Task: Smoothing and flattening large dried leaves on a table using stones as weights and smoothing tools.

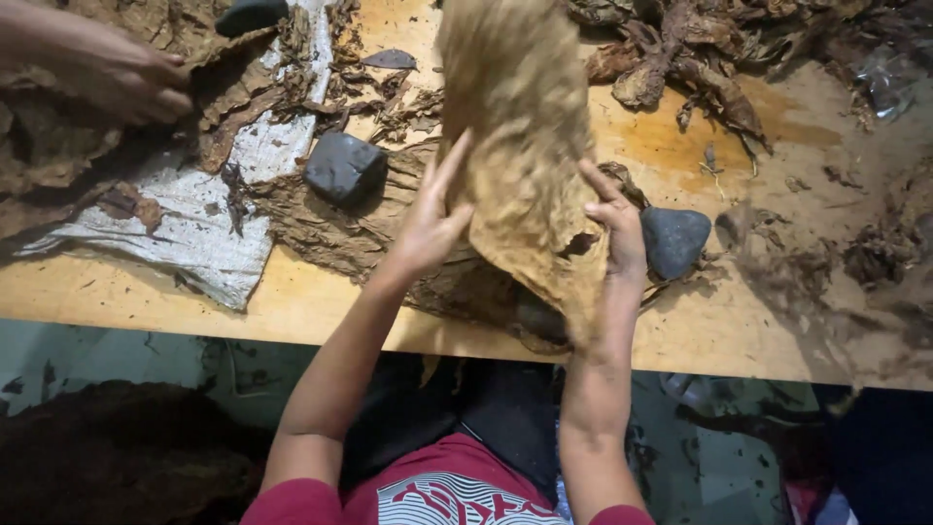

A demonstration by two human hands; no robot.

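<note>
Hands [622, 228] on papery, perhaps-dried leaf [520, 126]

Warm, even light falls on the table [292, 301], with a soft glare patch near its far middle. The raised leaf [520, 146] is motion-blurred. The right edge looks smeared; below the table is dim.

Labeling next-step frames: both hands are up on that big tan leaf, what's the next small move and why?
Probably lower the tan leaf flat onto the pile of dark leaves between the two stones. The left hand and right hand hold its edges lifted and spread above the wooden table, and the left stone and right stone already weigh that pile down.
</note>
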